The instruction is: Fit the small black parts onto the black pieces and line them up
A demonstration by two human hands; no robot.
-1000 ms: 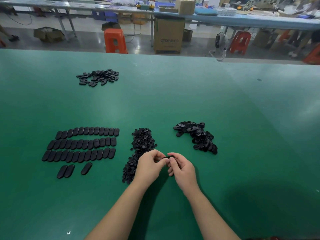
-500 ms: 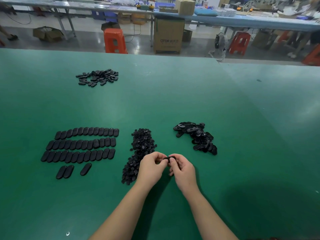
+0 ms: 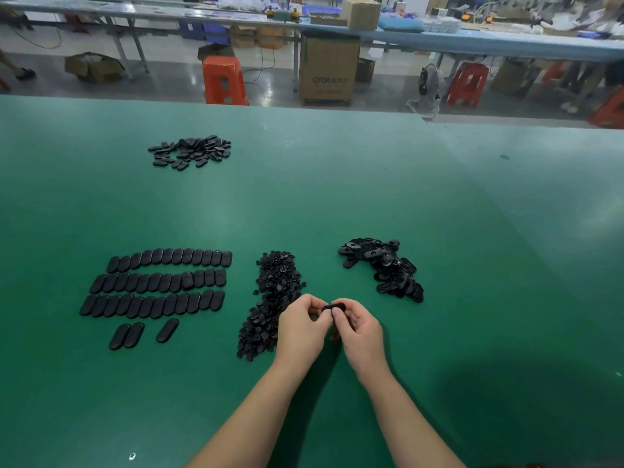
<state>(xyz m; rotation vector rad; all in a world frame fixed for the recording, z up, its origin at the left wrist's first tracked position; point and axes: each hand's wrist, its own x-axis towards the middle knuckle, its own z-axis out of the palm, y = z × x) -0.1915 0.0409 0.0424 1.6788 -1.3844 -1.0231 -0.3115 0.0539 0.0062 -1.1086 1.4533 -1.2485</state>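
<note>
Pinched between left hand (image 3: 301,327) and right hand (image 3: 358,329): one black oval piece (image 3: 332,308), long axis crosswise; finished rows (image 3: 158,285) well left.

Black pieces (image 3: 158,288), green table (image 3: 304,197)

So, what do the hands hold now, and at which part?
One black oval piece, between both hands: the left hand pinches its left end, the right hand its right end. Any small part on it cannot be told.
</note>
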